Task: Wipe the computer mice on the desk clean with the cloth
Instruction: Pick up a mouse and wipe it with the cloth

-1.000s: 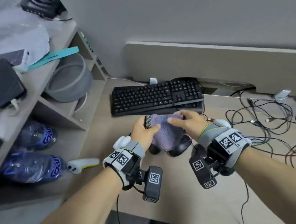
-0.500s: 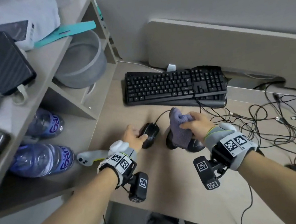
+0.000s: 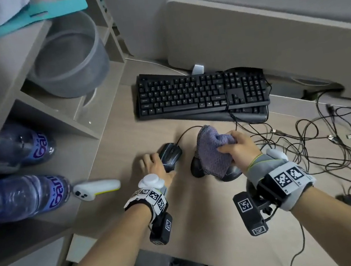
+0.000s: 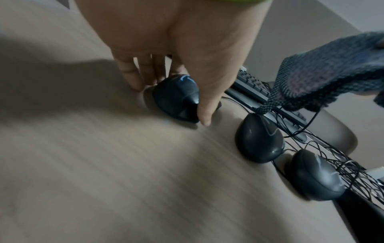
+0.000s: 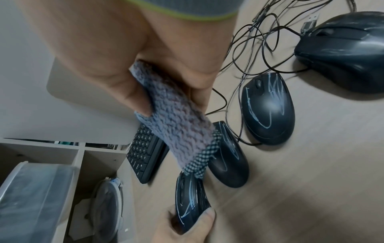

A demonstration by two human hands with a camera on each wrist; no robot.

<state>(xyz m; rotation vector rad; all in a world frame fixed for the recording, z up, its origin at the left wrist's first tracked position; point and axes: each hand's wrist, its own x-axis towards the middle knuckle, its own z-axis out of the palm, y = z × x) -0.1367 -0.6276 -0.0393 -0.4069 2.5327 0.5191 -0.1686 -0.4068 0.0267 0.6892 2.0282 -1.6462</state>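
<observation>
Desk [image 3: 198, 214]: bears all items below.

Cloth [image 3: 212, 154]: soft, light, knitted; we grip it bunched in our right hand [image 3: 239, 146], fingers clenched round it, hanging over the middle mice [image 5: 268, 108].

Left mouse [image 3: 171, 155]: hard, smooth, likely light and slippery, corded, scribbled with pale marks; on the desk, our left hand [image 3: 154, 166] grasping its flanks, thumb one side, fingers the other. We judge the sides the best hold.

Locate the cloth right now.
Head view, centre-right: the cloth is bunched in the right hand, hanging above two black mice in front of the keyboard, right of the mouse the left hand holds.
</observation>
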